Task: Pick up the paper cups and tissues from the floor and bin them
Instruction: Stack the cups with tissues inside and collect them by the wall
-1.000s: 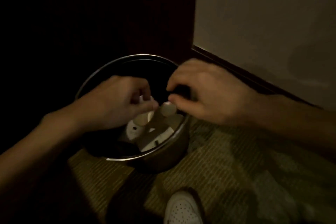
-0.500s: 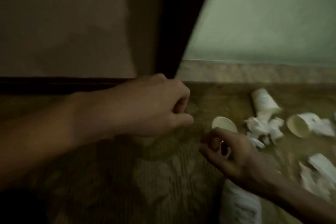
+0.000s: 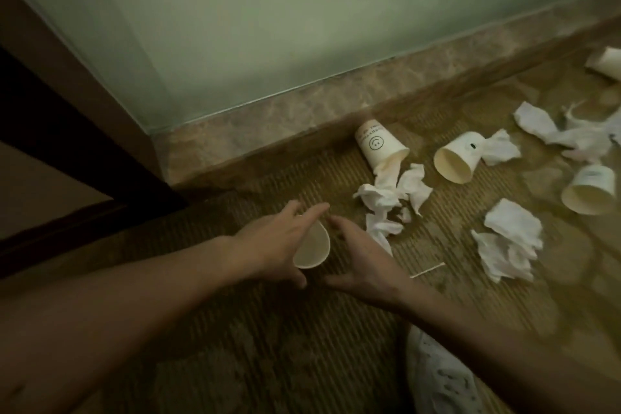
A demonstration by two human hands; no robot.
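Left hand (image 3: pixel 279 242): laid on the cup, fingers straight, nothing gripped.
Right hand (image 3: pixel 364 259): held open, just right of the cup.
Cup (image 3: pixel 313 250): laid on its side on the floor (image 3: pixel 235 329), between the hands.
More cups (image 3: pixel 457 160): tipped over, past the right hand.
Tissues (image 3: pixel 391 195): crumpled, near the right hand's fingers.

Matt paper cups (image 3: pixel 381 145), crumpled soft tissues (image 3: pixel 391 193), ribbed woven carpet (image 3: pixel 255 339), glossy marbled skirting (image 3: pixel 302 111)

loc: carpeted indoor rm, home/hotel unclear | patterned carpet (image 3: pixel 268 346) | marble-look skirting (image 3: pixel 268 118) | pale green wall (image 3: pixel 268 10) | dark wood door frame (image 3: pixel 67 77) | dim light
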